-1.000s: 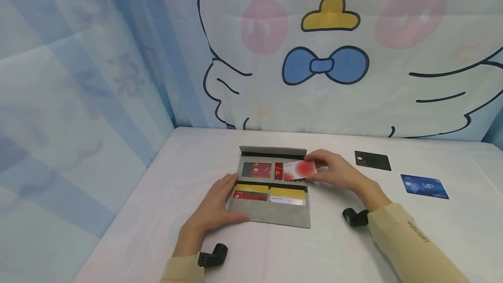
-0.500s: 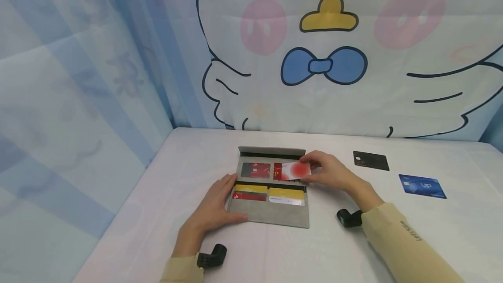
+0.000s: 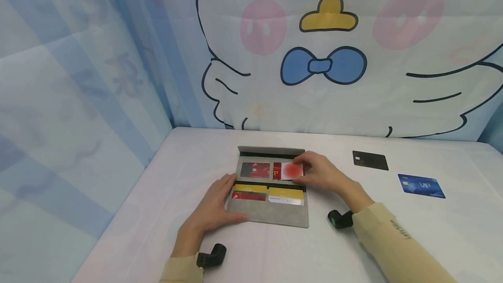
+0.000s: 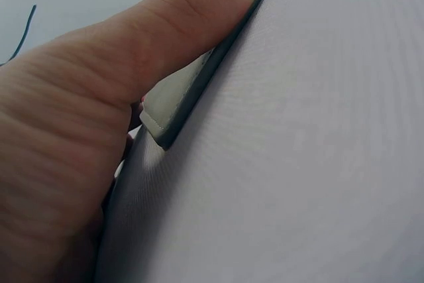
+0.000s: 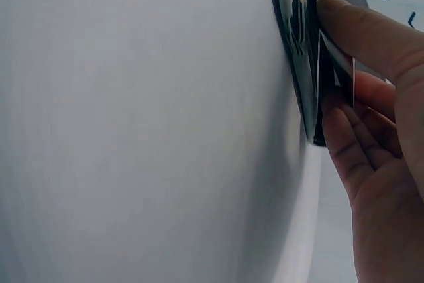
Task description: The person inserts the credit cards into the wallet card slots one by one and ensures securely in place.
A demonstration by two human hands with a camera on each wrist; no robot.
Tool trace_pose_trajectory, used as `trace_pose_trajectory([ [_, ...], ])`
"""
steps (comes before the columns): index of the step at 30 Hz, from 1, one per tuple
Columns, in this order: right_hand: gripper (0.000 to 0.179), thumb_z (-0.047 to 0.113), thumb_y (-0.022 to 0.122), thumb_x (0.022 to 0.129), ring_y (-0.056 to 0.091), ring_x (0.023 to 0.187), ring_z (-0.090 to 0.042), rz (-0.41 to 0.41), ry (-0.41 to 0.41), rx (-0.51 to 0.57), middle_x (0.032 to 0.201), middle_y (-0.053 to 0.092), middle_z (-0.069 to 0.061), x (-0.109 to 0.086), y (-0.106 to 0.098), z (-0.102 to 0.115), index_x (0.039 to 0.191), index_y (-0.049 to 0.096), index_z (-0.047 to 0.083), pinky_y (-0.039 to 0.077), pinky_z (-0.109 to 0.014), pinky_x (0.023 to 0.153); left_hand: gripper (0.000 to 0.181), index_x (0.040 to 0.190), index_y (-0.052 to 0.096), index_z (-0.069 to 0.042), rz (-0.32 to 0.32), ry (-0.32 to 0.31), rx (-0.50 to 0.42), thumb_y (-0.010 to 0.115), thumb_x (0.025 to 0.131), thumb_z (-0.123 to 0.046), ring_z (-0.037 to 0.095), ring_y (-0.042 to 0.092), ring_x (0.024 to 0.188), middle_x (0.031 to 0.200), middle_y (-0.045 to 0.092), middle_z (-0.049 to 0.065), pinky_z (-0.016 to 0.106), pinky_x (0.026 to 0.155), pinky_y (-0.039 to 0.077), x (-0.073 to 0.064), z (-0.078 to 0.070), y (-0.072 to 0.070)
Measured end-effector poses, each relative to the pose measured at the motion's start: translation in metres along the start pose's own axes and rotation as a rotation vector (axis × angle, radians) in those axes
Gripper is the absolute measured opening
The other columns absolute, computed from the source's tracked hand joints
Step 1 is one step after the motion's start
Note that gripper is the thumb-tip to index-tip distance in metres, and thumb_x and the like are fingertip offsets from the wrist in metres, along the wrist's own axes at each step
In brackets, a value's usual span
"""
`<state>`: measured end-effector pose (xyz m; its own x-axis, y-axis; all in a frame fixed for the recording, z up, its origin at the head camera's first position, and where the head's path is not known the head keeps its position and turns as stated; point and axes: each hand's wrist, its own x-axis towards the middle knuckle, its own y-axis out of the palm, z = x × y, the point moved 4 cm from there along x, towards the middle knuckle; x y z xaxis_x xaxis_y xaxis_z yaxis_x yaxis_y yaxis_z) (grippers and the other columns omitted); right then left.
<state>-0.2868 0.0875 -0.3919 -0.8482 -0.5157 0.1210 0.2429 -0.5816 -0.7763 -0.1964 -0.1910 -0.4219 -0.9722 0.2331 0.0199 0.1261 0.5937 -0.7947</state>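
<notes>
A grey card wallet (image 3: 271,215) lies unfolded on the table, with several cards in its slots. My left hand (image 3: 214,202) rests at its lower left corner, fingers along the left edge and thumb (image 4: 192,14) on the near edge. My right hand (image 3: 324,174) pinches a white and pink card with a red circle (image 3: 292,170) between thumb and fingers at its right end. That card lies over the upper right slot, where part of a red card (image 3: 277,170) shows to its left. How far the pinched card sits in the slot I cannot tell.
A black card (image 3: 370,160) and a blue VIP card (image 3: 422,186) lie on the table to the right. The white-covered table (image 3: 137,213) meets a printed cloth backdrop (image 3: 251,99) behind the wallet.
My right hand has moved left with the pinched card, which now shows less of its left part beside the red card. My left hand and the wallet have stayed in place.
</notes>
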Motion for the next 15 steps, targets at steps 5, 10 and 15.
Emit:
trace_pose_trajectory([
  [5,0.047,0.024,0.078,0.076,0.053,0.088,-0.018,0.005,0.004,-0.041,0.103,0.059,-0.004,0.0037,0.0052,0.0047,0.115,0.061,0.004,0.050,-0.031,0.078,0.111,0.149,0.026,-0.016,0.000,0.001,0.006,0.078,0.061,-0.059,0.024,0.019,0.138,0.151,0.026,0.001,0.047,0.110,0.019,-0.0005,0.0007,-0.0001],
  [10,0.048,0.024,0.078,0.077,0.052,0.089,-0.019,0.011,-0.005,-0.073,0.105,0.059,-0.005,0.0028,0.0054,0.0064,0.116,0.060,0.003,0.050,-0.034,0.078,0.111,0.149,0.026,-0.017,0.001,-0.003,0.001,0.078,0.060,-0.060,0.024,0.019,0.138,0.151,0.026,0.001,0.047,0.110,0.019,-0.0005,0.0005,-0.0001],
  [15,0.050,0.021,0.077,0.077,0.053,0.092,-0.020,0.015,-0.017,-0.100,0.107,0.057,-0.006,-0.0010,0.0024,0.0039,0.119,0.058,0.002,0.049,-0.037,0.081,0.112,0.149,0.025,-0.017,0.000,0.001,0.008,0.078,0.060,-0.061,0.023,0.019,0.137,0.151,0.025,0.000,0.046,0.110,0.020,-0.0001,-0.0003,-0.0008],
])
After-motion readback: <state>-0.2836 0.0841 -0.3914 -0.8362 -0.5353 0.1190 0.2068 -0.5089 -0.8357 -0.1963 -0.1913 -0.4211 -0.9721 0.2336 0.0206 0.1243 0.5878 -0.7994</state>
